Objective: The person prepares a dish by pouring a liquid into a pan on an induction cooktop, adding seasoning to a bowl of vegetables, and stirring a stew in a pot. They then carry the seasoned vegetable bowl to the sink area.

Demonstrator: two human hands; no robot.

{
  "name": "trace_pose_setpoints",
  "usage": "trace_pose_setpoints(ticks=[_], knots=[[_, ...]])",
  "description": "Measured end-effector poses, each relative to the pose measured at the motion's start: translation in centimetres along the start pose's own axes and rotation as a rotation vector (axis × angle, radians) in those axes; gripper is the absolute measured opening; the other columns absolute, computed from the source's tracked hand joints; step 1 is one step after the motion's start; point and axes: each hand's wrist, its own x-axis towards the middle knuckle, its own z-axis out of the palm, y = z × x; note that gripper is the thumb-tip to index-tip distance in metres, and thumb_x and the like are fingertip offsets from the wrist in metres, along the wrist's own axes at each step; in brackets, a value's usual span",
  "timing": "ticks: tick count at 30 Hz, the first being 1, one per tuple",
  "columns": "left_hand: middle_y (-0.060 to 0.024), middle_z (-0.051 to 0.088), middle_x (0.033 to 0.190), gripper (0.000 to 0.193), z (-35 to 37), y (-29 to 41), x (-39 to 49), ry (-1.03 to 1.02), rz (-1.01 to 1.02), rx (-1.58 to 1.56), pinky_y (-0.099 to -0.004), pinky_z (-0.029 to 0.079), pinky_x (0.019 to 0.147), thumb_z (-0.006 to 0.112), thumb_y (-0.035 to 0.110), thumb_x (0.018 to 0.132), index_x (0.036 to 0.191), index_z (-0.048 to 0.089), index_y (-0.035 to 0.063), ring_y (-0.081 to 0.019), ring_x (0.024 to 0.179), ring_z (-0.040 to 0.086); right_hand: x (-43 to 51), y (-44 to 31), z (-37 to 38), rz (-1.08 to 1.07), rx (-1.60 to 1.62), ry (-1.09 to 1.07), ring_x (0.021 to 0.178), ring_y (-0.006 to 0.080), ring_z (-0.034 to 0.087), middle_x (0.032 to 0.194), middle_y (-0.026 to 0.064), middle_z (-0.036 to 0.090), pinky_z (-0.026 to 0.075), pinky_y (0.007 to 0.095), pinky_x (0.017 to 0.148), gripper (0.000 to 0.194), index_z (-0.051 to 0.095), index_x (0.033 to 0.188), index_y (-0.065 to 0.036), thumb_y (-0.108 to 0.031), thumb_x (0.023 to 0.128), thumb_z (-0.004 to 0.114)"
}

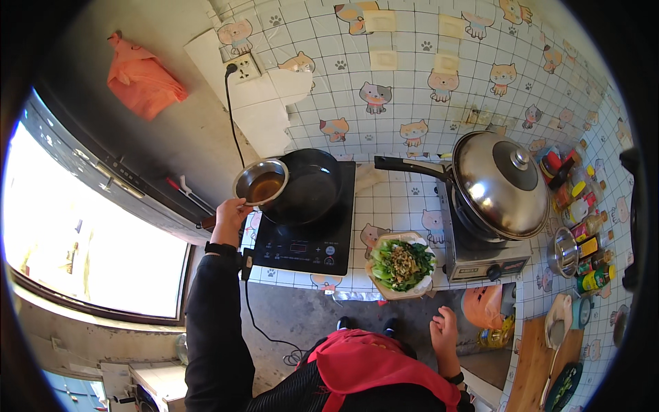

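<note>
My left hand point(232, 212) grips the rim of a small stainless steel bowl point(241, 177) that holds some brown liquid point(265, 186). The bowl is at the left edge of a black wok point(314, 188), overlapping its rim in this view; whether they touch I cannot tell. Beneath the wok is a black induction cooktop point(304, 260). My right hand point(444, 329) hangs in front of the counter with its fingers loosely curled, holding nothing. Nearest to it stands an octagonal dish point(399, 293) of leafy greens topped with chopped brown bits point(404, 260).
At the right, a lidded pan point(497, 180) sits on a gas stove point(486, 262), its handle point(409, 165) pointing left. Several sauce bottles point(587, 226) and a metal bowl point(562, 252) line the right wall. A wooden board point(533, 350) carries a ladle point(556, 332). A power cord point(234, 123) runs behind the cooktop.
</note>
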Motion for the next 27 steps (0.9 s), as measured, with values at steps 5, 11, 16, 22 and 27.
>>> trace_pose_setpoints(ticks=[5, 11, 16, 22, 27], knots=[[-0.0159, 0.057, 0.069, 0.007, -0.7, 0.3, -0.9, 0.019, 0.044, -0.024, -0.0315, 0.054, 0.054, 0.054, -0.002, 0.076, 0.08, 0.052, -0.0072, -0.0251, 0.056, 0.058, 0.2, 0.3, 0.0, 0.01, -0.002, -0.015, 0.081, 0.0223, 0.06, 0.116, 0.0144, 0.046, 0.048, 0.0286, 0.068, 0.036, 0.049, 0.11, -0.001, 0.001, 0.075, 0.056], [-0.0153, 0.058, 0.069, 0.006, -2.1, 0.4, -1.9, 0.059, 0.036, -0.064, -0.0309, 0.054, 0.054, 0.053, -0.002, 0.077, 0.08, 0.053, -0.0074, -0.0238, 0.053, 0.058, 1.0, 0.4, 0.0, -0.015, 0.001, -0.064, 0.082, 0.0231, 0.06, 0.116, 0.0146, 0.046, 0.048, 0.0291, 0.068, 0.035, 0.049, 0.109, -0.001, 0.002, 0.075, 0.057], [-0.013, 0.057, 0.066, 0.004, -3.8, -0.4, -3.8, 0.111, 0.076, -0.064, -0.0303, 0.054, 0.055, 0.054, -0.002, 0.077, 0.078, 0.053, -0.0064, -0.0218, 0.052, 0.057, 1.9, 0.4, -0.8, -0.03, 0.025, -0.11, 0.084, 0.0244, 0.06, 0.116, 0.0149, 0.046, 0.048, 0.0295, 0.068, 0.034, 0.048, 0.109, -0.001, 0.002, 0.076, 0.057], [-0.0118, 0.052, 0.062, 0.005, -4.1, -3.1, -7.7, 0.284, 0.181, -0.196, -0.0321, 0.054, 0.054, 0.055, -0.005, 0.075, 0.076, 0.05, -0.0068, -0.0239, 0.05, 0.056, 3.2, 1.7, -2.0, -0.085, 0.035, -0.2, 0.085, 0.0198, 0.06, 0.118, 0.0115, 0.045, 0.047, 0.0251, 0.068, 0.037, 0.046, 0.112, 0.0, 0.005, 0.077, 0.056], [-0.0153, 0.052, 0.061, 0.009, -3.3, -5.7, -10.4, 0.418, 0.25, -0.329, -0.0349, 0.053, 0.047, 0.053, -0.009, 0.073, 0.077, 0.045, -0.0092, -0.0255, 0.045, 0.055, 3.7, 3.0, -2.9, -0.096, 0.049, -0.266, 0.084, 0.0193, 0.06, 0.117, 0.0112, 0.045, 0.046, 0.0242, 0.067, 0.037, 0.046, 0.111, 0.0, 0.006, 0.077, 0.056]])
